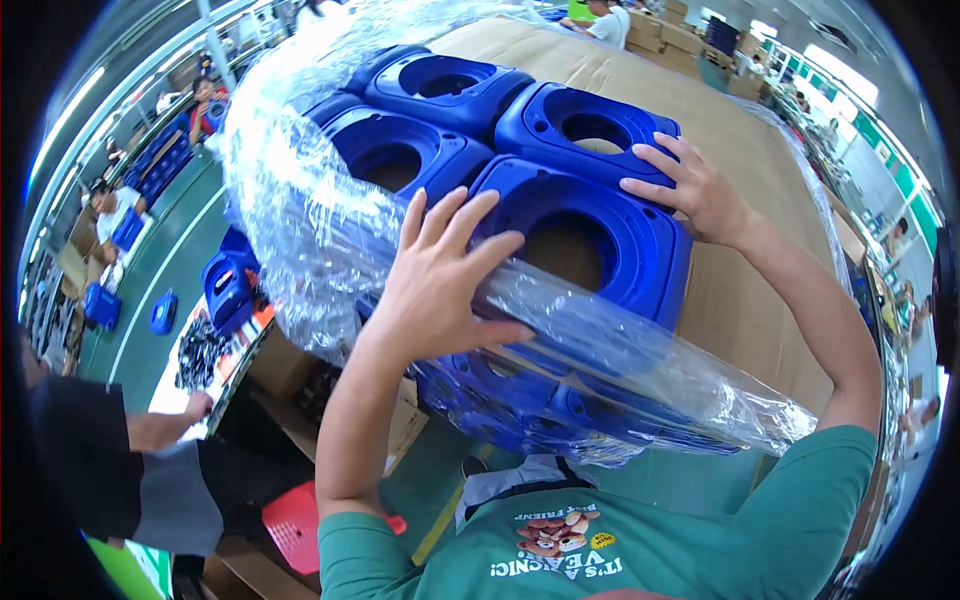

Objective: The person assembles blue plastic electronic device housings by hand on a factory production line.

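Several blue plastic housings with big round openings stand close together on a brown cardboard sheet [720, 300]. My left hand [430, 290], fingers spread, rests on clear plastic film [640, 370] and reaches the near left rim of the nearest housing [640, 250]. My right hand [705, 195] lies with its fingers stretched over the right corner, where that piece meets the housing behind it [560, 110]. Its thumb is hidden. Two more, a left housing [420, 145] and a far housing [440, 80], are partly covered by film. Beneath the film's lower edge, more blue parts show through.
Crumpled film [290, 200] hangs down the stack's left side. At left, a person in dark clothing [90, 450] sits by a bench with a blue housing [230, 290] and black cables [203, 355]. A red plastic stool [300, 525] stands below. Workbenches line both sides.
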Available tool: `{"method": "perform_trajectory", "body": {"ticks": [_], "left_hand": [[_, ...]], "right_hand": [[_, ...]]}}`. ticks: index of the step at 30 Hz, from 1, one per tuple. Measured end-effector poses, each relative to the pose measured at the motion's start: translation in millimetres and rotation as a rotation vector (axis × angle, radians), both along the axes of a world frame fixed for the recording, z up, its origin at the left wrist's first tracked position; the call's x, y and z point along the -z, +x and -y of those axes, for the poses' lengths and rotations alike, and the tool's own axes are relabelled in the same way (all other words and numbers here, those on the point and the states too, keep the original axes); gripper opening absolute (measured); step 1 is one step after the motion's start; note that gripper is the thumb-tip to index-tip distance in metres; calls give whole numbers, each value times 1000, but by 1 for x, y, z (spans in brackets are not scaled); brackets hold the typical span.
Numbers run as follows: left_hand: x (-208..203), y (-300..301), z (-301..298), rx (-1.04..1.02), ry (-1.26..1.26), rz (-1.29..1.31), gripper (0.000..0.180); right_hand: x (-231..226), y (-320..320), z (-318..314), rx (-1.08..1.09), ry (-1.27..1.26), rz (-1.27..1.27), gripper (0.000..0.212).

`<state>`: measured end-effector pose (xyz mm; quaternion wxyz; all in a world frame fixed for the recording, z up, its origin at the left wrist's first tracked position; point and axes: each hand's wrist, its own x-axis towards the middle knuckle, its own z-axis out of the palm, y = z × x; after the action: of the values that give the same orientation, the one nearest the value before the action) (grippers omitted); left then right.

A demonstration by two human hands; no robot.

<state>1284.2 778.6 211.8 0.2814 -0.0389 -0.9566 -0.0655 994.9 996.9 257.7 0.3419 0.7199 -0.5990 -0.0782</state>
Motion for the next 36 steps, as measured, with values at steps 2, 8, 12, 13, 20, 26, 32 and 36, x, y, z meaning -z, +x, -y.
{"method": "perform_trajectory", "body": {"ticks": [2,8,12,13,20,26,32,36], "left_hand": [[1,-1,3,42,8,-41,75],[-4,4,9,72,0,41,89],[-3,11,10,71,105,65,97],[-6,14,9,58,106,83,95],[-4,13,7,20,37,112,97],[5,1,15,-43,12,11,89],[23,-19,12,28,-18,-203,75],[23,-16,24,62,-39,-333,71]], "right_hand": [[0,-5,6,148,17,-30,79],[4,-83,50,519,-43,184,92],[21,-153,86,687,-54,95,93],[23,-169,96,676,-58,93,93],[-13,-184,138,976,-61,216,67],[-46,33,81,-26,75,846,57],[-6,163,6,175,219,249,47],[-3,146,4,233,183,411,48]]}}
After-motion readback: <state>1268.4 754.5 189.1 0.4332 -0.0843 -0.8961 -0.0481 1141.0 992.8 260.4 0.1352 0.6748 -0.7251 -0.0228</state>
